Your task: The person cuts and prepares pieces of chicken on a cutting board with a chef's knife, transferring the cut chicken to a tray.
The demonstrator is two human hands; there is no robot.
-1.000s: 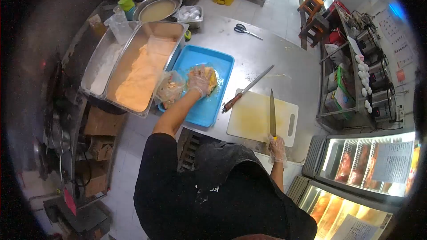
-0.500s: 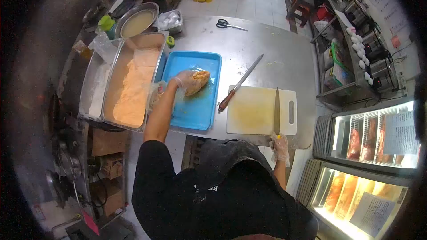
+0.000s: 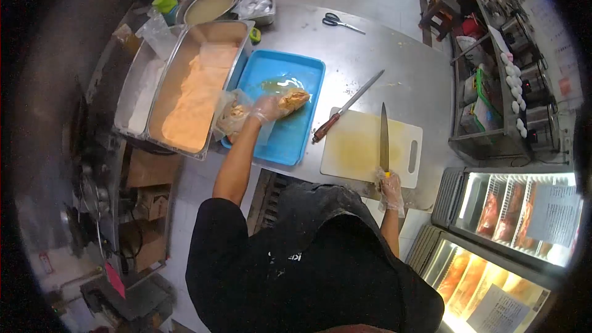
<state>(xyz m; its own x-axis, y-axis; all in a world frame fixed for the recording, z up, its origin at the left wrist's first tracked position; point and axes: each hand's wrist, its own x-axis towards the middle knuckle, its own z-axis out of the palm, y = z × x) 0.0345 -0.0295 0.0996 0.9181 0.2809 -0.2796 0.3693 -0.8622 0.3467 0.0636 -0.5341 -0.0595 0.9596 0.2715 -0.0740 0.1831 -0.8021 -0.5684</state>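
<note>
My left hand [image 3: 266, 110], in a clear plastic glove, is closed on a piece of coated meat [image 3: 292, 101] over the blue tray [image 3: 290, 142]. A clear plastic bag with more orange-coated pieces [image 3: 233, 117] lies at the tray's left edge, beside my wrist. My right hand [image 3: 390, 189], also gloved, grips the yellow handle of a long knife [image 3: 384, 139]. The blade points away from me above the white cutting board [image 3: 345, 169]. A sharpening rod [image 3: 348, 105] with a brown handle lies between tray and board.
Metal bins with orange powder [image 3: 191, 105] and white powder [image 3: 145, 98] stand left of the tray. Scissors [image 3: 343, 23] lie at the table's far side. Behind the bins are a round bowl [image 3: 211, 7] and a small metal container [image 3: 264, 18]. Lit display fridges [image 3: 518, 206] stand at the right.
The view has shifted, so the table sits higher and further right. My left hand holds the meat nearer the tray's left side, and the bag with pieces shows more fully.
</note>
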